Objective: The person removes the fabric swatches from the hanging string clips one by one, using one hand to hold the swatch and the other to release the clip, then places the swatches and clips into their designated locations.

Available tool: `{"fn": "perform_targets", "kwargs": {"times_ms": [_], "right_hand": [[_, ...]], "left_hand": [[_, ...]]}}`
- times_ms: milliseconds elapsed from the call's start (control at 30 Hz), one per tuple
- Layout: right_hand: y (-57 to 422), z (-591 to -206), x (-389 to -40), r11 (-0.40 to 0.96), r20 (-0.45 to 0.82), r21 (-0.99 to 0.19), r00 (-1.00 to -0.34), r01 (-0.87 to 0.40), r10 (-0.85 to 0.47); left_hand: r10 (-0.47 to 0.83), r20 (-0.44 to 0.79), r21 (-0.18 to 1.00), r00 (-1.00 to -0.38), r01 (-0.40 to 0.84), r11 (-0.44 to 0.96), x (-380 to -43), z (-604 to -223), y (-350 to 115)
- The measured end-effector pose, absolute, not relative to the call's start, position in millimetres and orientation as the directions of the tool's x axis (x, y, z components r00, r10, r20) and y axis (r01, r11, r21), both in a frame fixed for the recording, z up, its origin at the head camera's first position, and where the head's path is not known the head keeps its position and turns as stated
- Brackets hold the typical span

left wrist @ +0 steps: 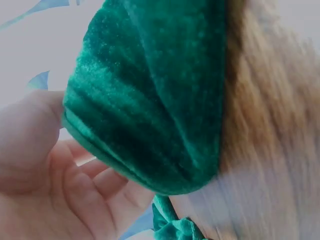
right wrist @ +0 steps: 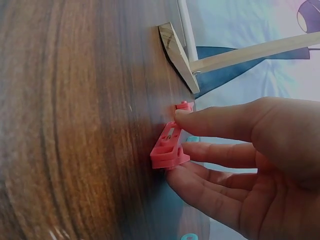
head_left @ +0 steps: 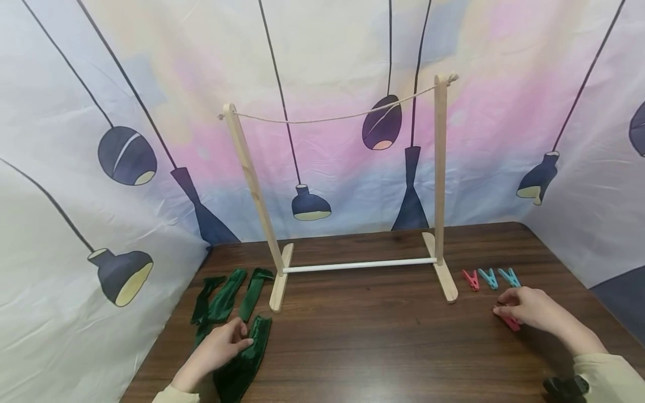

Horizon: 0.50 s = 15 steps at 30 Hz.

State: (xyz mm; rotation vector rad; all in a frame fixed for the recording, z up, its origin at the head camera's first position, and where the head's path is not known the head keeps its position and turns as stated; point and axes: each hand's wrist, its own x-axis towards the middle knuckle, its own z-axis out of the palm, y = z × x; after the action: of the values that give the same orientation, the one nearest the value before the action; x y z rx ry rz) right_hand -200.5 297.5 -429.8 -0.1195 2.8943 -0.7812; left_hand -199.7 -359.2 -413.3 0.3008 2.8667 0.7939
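Note:
At the table's left, my left hand (head_left: 221,344) pinches the edge of a green velvet cloth piece (head_left: 247,364). The left wrist view has the velvet cloth (left wrist: 150,100) close up, hiding the thumb tip and fingertips. More green velvet pieces (head_left: 228,296) lie just beyond that hand. Over on the right, my right hand (head_left: 534,310) holds a red clothespin (head_left: 510,322) low at the tabletop. Thumb and fingers sit at opposite ends of this red clothespin (right wrist: 169,145) in the right wrist view. Beyond it lie another red clothespin (head_left: 471,280) and two blue clothespins (head_left: 488,279).
A wooden stand (head_left: 440,168) rises in the middle of the table. A thin cord (head_left: 312,121) runs between its post tops, and a white rod (head_left: 358,265) joins its feet. Behind hangs a lamp-patterned cloth backdrop (head_left: 342,184). A black object (head_left: 566,386) is near the right sleeve.

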Motion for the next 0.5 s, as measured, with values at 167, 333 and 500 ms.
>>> {"fn": "perform_targets", "kwargs": {"times_ms": [167,333,500], "right_hand": [[298.2,-431.7,-200.0,0.854,-0.129,-0.519,-0.985,-0.029,-0.112],[298.0,-433.3,-198.7,0.855,-0.122,-0.518,-0.987,-0.029,-0.107],[297.7,-433.3,-197.8,0.857,-0.118,-0.515,-0.988,-0.027,-0.103]], "left_hand": [[0.277,-0.154,0.537,-0.949,0.155,0.829,-196.6,-411.2,-360.5],[0.267,-0.176,0.51,-0.947,0.144,0.848,-193.7,-411.4,-358.9],[0.273,-0.177,0.502,-0.946,0.152,0.851,-193.8,-412.3,-359.5]]}}
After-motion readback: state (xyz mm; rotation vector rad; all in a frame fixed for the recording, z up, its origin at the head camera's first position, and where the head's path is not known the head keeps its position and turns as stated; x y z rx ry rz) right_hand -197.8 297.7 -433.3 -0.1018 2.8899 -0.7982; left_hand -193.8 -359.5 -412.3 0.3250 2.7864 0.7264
